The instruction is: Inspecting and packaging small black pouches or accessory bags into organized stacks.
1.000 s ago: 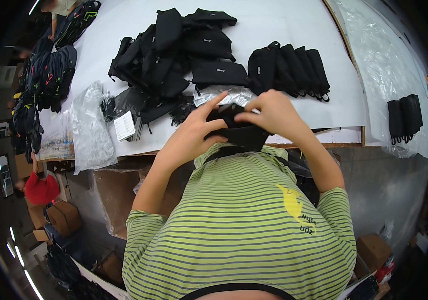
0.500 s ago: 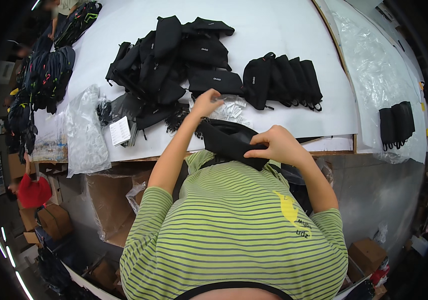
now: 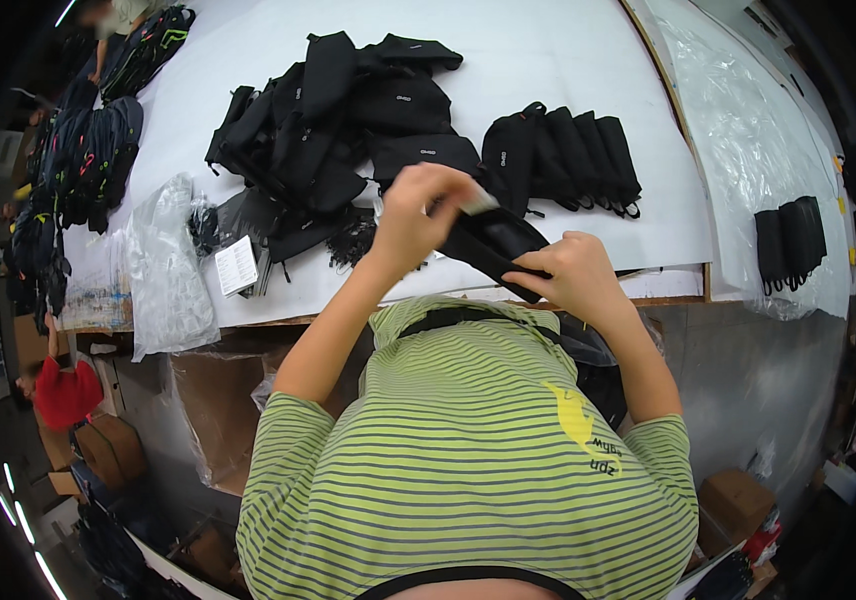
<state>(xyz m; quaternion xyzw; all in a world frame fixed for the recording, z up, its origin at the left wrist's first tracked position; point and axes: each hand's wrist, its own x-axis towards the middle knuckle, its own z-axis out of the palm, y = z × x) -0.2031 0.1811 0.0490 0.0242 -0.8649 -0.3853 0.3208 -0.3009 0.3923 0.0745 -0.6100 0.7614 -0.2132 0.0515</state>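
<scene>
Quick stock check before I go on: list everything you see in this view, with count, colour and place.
Pouch in hand: one, black, held over the near table edge between both hands.
Loose pouch pile: count unclear, black, table centre.
Pouch row: about five, black, standing side by side right of the pile.
Small pouch stack: a few, black, on the clear sheet at far right.
Plastic bags: a bunch, clear, left table edge.
Printed card: one, white, beside the bags.
Table: one, white top.
Cardboard boxes: a few, brown, on the floor.
Another person: one, red top, far left.
Left hand: raised, pinching something pale at the pouch's upper end.
Right hand: gripping the pouch's lower end.
</scene>
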